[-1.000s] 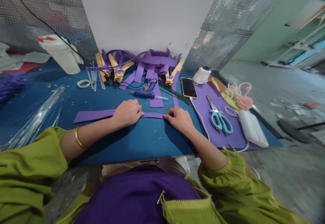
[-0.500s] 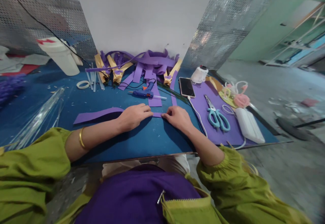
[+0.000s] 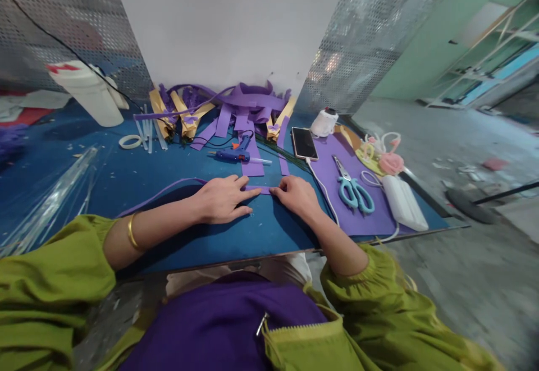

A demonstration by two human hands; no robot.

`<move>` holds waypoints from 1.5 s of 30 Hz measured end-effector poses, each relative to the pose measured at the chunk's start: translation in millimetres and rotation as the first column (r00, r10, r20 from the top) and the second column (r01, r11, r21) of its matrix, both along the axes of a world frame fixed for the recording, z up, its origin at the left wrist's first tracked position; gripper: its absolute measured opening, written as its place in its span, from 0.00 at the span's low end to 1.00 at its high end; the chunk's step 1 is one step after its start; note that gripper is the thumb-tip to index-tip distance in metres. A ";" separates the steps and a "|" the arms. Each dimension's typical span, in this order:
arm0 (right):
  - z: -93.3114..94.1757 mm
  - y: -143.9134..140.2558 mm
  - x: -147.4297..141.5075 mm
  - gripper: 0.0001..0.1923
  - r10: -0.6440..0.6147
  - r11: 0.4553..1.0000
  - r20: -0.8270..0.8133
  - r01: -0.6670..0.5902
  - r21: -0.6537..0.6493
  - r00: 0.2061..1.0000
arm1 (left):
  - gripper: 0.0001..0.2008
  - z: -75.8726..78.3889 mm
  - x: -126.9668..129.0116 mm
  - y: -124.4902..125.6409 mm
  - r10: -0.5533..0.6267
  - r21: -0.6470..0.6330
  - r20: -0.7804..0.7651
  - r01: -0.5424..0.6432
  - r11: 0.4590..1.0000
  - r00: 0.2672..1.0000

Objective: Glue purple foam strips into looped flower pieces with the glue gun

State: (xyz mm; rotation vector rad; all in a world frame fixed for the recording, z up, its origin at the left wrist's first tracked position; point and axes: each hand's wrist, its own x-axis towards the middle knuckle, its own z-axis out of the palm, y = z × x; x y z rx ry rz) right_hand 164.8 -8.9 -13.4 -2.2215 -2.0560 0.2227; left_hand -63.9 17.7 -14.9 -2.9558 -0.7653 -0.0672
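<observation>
Both hands on a purple foam strip (image 3: pixel 257 189) near the front edge of the blue worktop (image 3: pixel 168 169), roughly mid-width. Left hand (image 3: pixel 221 198) palm down, fingers stretched flat, pressing the strip against the surface; not curled round anything. Right hand (image 3: pixel 297 194) loosely curled, fingertips pinching the strip's right end. Short stretch of strip visible between the two hands; rest runs left under the left hand and arcs up off the surface toward the left edge. Gold bangle (image 3: pixel 132 233) on left wrist.

Just behind the hands: blue glue gun (image 3: pixel 233 155), lying flat. Toward the back edge: heap of purple and tan strips (image 3: pixel 229 110). Right of the hands: phone (image 3: pixel 304 143) with white cable, teal scissors (image 3: pixel 354 190) on a purple sheet (image 3: pixel 337 191). Back left: white bottle (image 3: pixel 86 93), tipped over; tape ring (image 3: pixel 129 142) near it.
</observation>
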 end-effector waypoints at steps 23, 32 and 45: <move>-9.5 -0.7 14.7 0.03 0.286 0.954 -0.317 -0.237 0.184 0.904 | 0.17 -17.5 -3.4 14.3 0.232 -0.192 0.339 -0.174 0.966 0.912; 33.7 24.1 -19.0 0.08 0.322 0.914 -0.394 -0.174 0.367 0.861 | 0.11 16.2 -29.0 46.7 0.305 -0.161 0.356 -0.263 0.951 0.883; 26.8 87.7 -61.6 0.12 0.577 0.745 -0.294 -0.344 0.571 0.762 | 0.32 43.7 -44.0 49.7 0.299 -0.121 0.594 -0.284 0.951 0.747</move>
